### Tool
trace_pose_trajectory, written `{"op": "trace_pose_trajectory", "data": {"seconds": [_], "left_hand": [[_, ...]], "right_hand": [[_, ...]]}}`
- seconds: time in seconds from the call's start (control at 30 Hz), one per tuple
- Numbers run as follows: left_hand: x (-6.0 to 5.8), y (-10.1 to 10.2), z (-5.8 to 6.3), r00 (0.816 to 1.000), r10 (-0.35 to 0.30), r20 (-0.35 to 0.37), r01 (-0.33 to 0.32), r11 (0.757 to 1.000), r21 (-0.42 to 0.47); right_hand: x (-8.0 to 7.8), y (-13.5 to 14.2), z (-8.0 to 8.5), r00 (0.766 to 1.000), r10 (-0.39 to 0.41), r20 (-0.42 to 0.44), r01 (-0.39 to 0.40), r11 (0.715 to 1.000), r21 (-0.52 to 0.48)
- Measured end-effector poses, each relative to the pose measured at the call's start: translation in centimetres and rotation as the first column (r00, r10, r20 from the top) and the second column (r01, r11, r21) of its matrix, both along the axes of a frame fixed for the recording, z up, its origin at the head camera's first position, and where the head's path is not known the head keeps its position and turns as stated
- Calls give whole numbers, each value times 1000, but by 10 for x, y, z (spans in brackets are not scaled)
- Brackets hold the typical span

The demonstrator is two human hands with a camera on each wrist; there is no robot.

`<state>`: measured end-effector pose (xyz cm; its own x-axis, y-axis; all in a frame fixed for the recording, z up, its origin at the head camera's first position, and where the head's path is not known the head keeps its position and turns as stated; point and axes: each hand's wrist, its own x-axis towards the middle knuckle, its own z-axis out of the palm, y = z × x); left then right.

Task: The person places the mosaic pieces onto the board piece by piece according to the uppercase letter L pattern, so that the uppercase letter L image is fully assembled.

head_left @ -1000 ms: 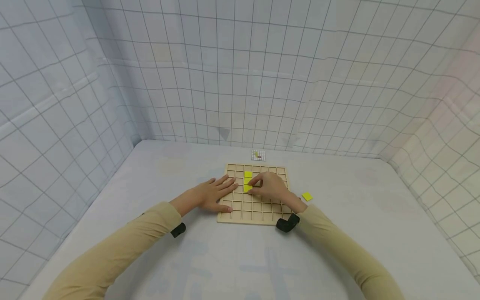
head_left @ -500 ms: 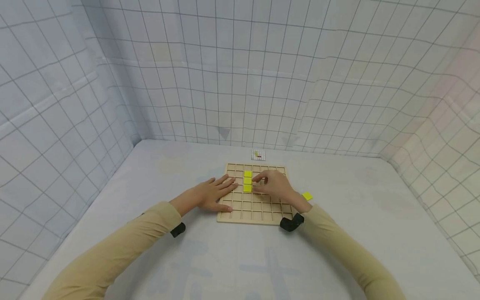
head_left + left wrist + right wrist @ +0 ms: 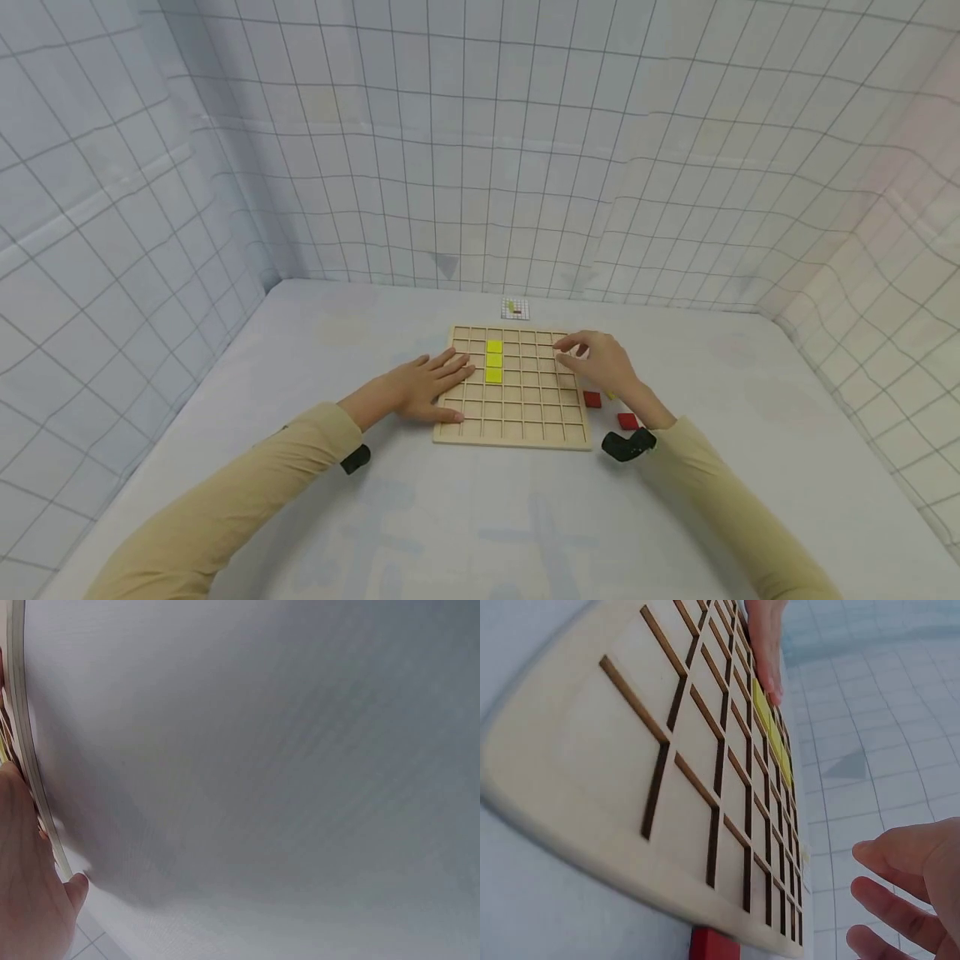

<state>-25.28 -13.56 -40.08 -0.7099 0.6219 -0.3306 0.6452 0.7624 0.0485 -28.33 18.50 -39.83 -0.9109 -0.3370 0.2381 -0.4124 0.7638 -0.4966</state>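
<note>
A wooden grid board (image 3: 533, 432) lies flat on the table, with three yellow square tiles (image 3: 494, 361) in one column of its cells. My left hand (image 3: 426, 391) rests on the board's left edge, fingers spread and straight; the left wrist view catches that hand (image 3: 30, 885) at its left side. Over the board's right edge hovers my right hand (image 3: 602, 364), thumb and fingers loosely bent and apart. Nothing shows between those fingers, also where the right wrist view sees the hand (image 3: 911, 881). Two red tiles (image 3: 592, 400) lie right of the board, near the right wrist.
A small printed grid card (image 3: 515, 309) with coloured squares lies behind the board. Another yellow tile (image 3: 611, 396) is mostly hidden by the right wrist. White grid-patterned cloth walls (image 3: 480, 167) rise behind and beside the white table (image 3: 465, 517).
My right hand has moved from beside the yellow tiles rightward to the board's right edge, letting go of the lowest tile. The red tiles have come into view. My left hand stays put.
</note>
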Motion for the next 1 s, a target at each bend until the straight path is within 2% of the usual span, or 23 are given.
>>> {"op": "trace_pose_trajectory", "data": {"seconds": [0.3, 0.57, 1.0], "left_hand": [[0, 0, -3, 1000, -2, -12, 2, 1000, -9], [-2, 0, -6, 1000, 3, -12, -3, 1000, 5], [-1, -1, -3, 1000, 5, 2, -5, 1000, 19]], "right_hand": [[8, 41, 4, 999, -54, 3, 54, 997, 50], [17, 69, -6, 993, -96, 68, 90, 992, 87], [27, 85, -18, 982, -138, 131, 120, 983, 139]]}}
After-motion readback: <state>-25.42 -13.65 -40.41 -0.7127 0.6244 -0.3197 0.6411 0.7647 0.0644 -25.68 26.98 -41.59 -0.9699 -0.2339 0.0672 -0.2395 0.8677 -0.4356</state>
